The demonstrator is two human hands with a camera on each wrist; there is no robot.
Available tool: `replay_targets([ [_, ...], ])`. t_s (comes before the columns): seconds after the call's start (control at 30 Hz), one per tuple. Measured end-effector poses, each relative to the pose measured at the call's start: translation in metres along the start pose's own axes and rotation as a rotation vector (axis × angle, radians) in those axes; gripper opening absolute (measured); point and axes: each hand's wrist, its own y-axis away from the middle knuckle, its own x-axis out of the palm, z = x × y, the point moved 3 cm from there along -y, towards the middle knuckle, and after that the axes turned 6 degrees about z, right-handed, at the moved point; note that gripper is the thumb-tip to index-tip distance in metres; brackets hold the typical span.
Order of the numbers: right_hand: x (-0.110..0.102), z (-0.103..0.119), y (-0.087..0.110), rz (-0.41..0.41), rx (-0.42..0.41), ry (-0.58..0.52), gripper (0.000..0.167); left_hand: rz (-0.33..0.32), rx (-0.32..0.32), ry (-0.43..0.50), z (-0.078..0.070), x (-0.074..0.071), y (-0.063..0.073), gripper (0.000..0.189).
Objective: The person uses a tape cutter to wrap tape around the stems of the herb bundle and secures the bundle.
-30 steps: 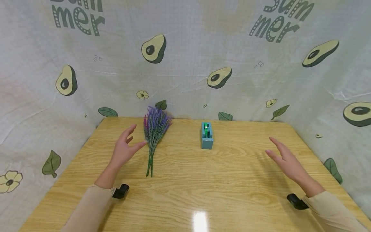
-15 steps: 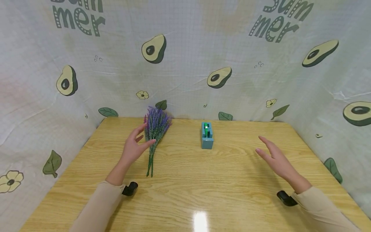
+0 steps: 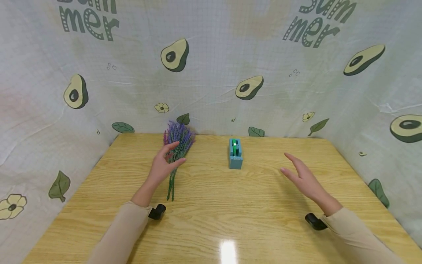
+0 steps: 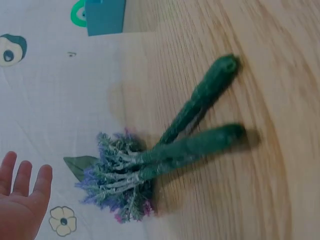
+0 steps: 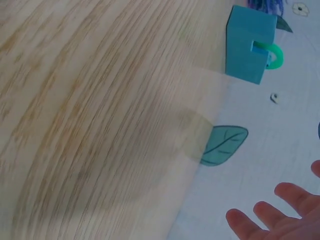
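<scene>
A bunch of artificial lavender (image 3: 181, 141) with purple and pink blooms lies on the table at left, its green stems (image 4: 195, 147) toward me. My left hand (image 3: 160, 167) hovers over the bunch with thumb and fingers spread, hiding part of it; nothing is in its grasp. To the right of the flowers stands a blue tape dispenser (image 3: 235, 162) with a green roll (image 3: 234, 146) in it. My right hand (image 3: 304, 179) is in the air to the right of the dispenser, apart from it, fingers extended and holding nothing.
The wooden table (image 3: 214, 205) ends at a white cloth (image 3: 211, 55) printed with avocados, leaves and flowers, which also hangs along both sides. Black wrist cameras sit at both cuffs. A bright reflection shows near the table's front.
My left hand has moved right, from beside the lavender to over it. Leftward, toward the tape dispenser, my right hand has shifted. Flowers and dispenser stay where they were.
</scene>
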Motion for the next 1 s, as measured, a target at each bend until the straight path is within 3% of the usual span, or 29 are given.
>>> replay_targets([
  [0.17,0.006,0.001,-0.006,0.002,-0.005,-0.006,0.066,0.03,-0.05,0.04,-0.002,0.01,-0.006,0.062],
  [0.27,0.011,0.002,-0.01,0.0,-0.016,-0.015,0.067,0.053,-0.074,0.056,-0.013,0.016,-0.006,0.06],
  [0.4,0.015,0.005,-0.013,0.0,-0.023,-0.029,0.068,0.071,-0.059,0.057,-0.03,0.023,-0.005,0.056],
  [0.53,0.019,0.009,-0.017,0.003,-0.025,-0.044,0.066,0.074,-0.022,0.07,-0.035,0.029,-0.008,0.054],
  [0.77,0.028,0.013,-0.023,0.01,-0.03,-0.069,0.063,0.061,-0.014,0.109,0.001,0.044,-0.025,0.053],
  [1.0,0.036,0.015,-0.03,0.013,-0.035,-0.107,0.062,0.09,-0.022,0.097,0.004,0.056,-0.031,0.05],
])
